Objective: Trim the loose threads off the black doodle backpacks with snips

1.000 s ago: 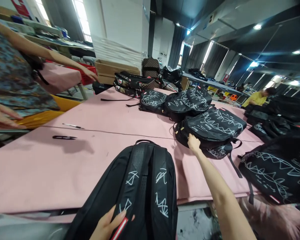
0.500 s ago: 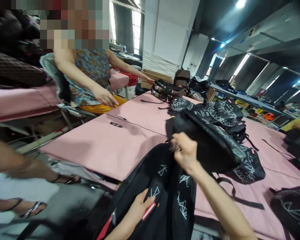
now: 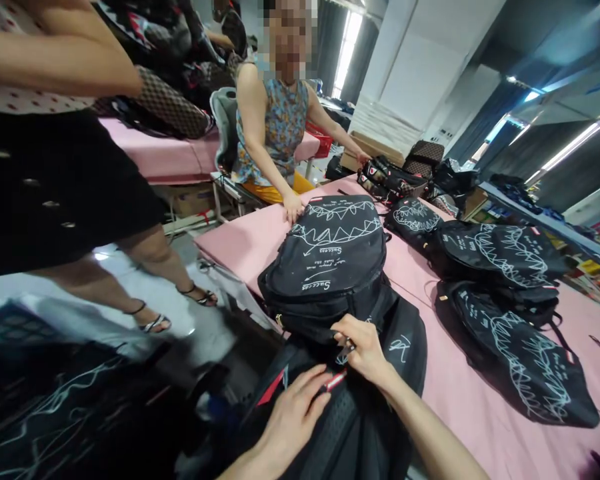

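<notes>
A black backpack (image 3: 337, 250) with white line drawings and the word "Success" lies face up on the near table edge, turned away from me. My right hand (image 3: 363, 347) is closed on its near edge, and a small dark object shows between the fingers, too small to name. A second black backpack (image 3: 400, 393), its padded mesh back showing, lies against me below the first. My left hand (image 3: 300, 407) rests on this lower backpack with the fingers stretched out, their tips beside a red and white label (image 3: 336, 381).
More drawn-on black backpacks (image 3: 520, 360) lie to the right on the pink table (image 3: 420, 320). Across it sits a co-worker (image 3: 285, 127), one hand near the first backpack. Another person in a black skirt (image 3: 55, 187) stands at left. Dark bags (image 3: 70, 407) lie lower left.
The upper backpack, tilted up in my right hand before, now lies flat farther left on the table. The view has swung left, bringing the standing person further into sight.
</notes>
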Demonstrator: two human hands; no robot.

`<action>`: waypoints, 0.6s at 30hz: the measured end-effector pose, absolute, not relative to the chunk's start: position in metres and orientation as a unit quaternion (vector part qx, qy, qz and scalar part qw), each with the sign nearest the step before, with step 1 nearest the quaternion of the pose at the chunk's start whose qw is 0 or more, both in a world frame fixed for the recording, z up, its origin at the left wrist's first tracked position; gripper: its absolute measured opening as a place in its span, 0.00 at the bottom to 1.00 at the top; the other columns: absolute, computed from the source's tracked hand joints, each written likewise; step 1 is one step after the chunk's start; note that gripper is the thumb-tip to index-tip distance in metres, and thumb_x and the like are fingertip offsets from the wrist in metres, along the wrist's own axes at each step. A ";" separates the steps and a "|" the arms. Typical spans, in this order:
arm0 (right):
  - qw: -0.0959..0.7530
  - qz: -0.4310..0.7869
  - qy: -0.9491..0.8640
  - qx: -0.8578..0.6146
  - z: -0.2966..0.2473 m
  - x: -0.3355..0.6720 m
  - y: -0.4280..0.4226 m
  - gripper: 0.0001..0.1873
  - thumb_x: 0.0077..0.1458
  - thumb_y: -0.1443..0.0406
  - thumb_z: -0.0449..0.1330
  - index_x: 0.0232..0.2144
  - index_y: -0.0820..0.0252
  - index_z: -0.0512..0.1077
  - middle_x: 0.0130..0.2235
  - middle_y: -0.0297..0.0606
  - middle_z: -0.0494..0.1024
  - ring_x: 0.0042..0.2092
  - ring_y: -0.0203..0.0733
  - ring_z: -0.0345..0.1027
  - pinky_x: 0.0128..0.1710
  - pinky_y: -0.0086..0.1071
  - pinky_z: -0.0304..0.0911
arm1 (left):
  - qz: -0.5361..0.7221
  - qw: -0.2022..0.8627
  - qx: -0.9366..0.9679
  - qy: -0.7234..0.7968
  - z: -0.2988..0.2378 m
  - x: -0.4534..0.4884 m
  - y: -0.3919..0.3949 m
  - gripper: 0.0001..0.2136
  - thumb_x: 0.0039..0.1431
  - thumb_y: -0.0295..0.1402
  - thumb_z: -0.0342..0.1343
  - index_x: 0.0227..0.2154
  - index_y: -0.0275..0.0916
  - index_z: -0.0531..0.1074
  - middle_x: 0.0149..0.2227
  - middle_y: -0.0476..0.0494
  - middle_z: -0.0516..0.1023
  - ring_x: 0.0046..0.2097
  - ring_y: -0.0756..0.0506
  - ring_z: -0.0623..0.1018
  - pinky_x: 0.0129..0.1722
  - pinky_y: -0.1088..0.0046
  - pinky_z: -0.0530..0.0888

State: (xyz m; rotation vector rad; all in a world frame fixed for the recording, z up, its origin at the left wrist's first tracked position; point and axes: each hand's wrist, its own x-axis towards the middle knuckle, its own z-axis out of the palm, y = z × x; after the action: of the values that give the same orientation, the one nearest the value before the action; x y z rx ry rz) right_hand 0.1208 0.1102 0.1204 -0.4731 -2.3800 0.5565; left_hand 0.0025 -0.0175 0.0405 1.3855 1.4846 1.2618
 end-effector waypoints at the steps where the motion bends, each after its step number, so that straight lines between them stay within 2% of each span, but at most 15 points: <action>1: 0.323 0.224 -0.900 -0.191 0.119 0.123 0.110 0.11 0.58 0.70 0.48 0.35 0.61 0.70 0.27 0.35 0.69 0.27 0.34 0.62 0.26 0.27 0.55 | 0.512 0.315 0.563 0.567 0.048 -0.010 -0.019 0.10 0.56 0.32 0.53 0.38 0.43 0.76 0.43 0.43 0.78 0.45 0.43 0.76 0.47 0.69 0.72; 3: 0.332 0.242 -0.889 -0.203 0.120 0.127 0.110 0.10 0.58 0.70 0.49 0.35 0.60 0.70 0.27 0.36 0.68 0.27 0.34 0.62 0.26 0.28 0.56 | 0.556 0.193 0.588 0.555 0.067 -0.038 -0.012 0.09 0.58 0.31 0.51 0.36 0.42 0.76 0.37 0.44 0.79 0.40 0.46 0.77 0.44 0.71 0.74; 5: 0.341 0.253 -0.882 -0.203 0.123 0.128 0.109 0.10 0.58 0.70 0.49 0.35 0.60 0.70 0.28 0.36 0.68 0.28 0.35 0.62 0.27 0.28 0.56 | 0.559 0.099 0.600 0.565 0.087 -0.063 0.008 0.10 0.60 0.29 0.48 0.38 0.40 0.74 0.39 0.43 0.78 0.42 0.47 0.76 0.46 0.69 0.73; 9: 0.347 0.255 -0.882 -0.191 0.131 0.127 0.106 0.09 0.59 0.70 0.49 0.35 0.59 0.70 0.29 0.37 0.69 0.29 0.36 0.63 0.27 0.29 0.57 | 0.472 0.021 0.679 0.562 0.109 -0.089 0.051 0.13 0.62 0.31 0.45 0.44 0.37 0.72 0.44 0.40 0.76 0.48 0.44 0.73 0.49 0.64 0.71; 13: 0.353 0.252 -0.883 -0.181 0.132 0.128 0.104 0.09 0.59 0.71 0.49 0.35 0.59 0.69 0.29 0.38 0.70 0.30 0.36 0.64 0.28 0.29 0.58 | 0.366 0.006 0.710 0.602 0.111 -0.094 0.071 0.13 0.61 0.32 0.46 0.44 0.34 0.71 0.41 0.37 0.77 0.44 0.41 0.74 0.46 0.61 0.71; 18: 0.358 0.243 -0.883 -0.180 0.129 0.128 0.105 0.09 0.59 0.71 0.49 0.36 0.60 0.69 0.30 0.38 0.70 0.31 0.37 0.65 0.29 0.30 0.59 | 0.275 0.090 0.716 0.635 0.127 -0.104 0.075 0.15 0.58 0.30 0.48 0.48 0.36 0.69 0.46 0.38 0.76 0.48 0.40 0.73 0.50 0.59 0.65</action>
State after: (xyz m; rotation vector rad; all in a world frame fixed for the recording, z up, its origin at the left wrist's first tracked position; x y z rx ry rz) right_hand 0.1275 0.1048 0.1292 -0.4654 -2.2794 0.6278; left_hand -0.1038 0.0753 0.1274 2.1292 1.8900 0.8174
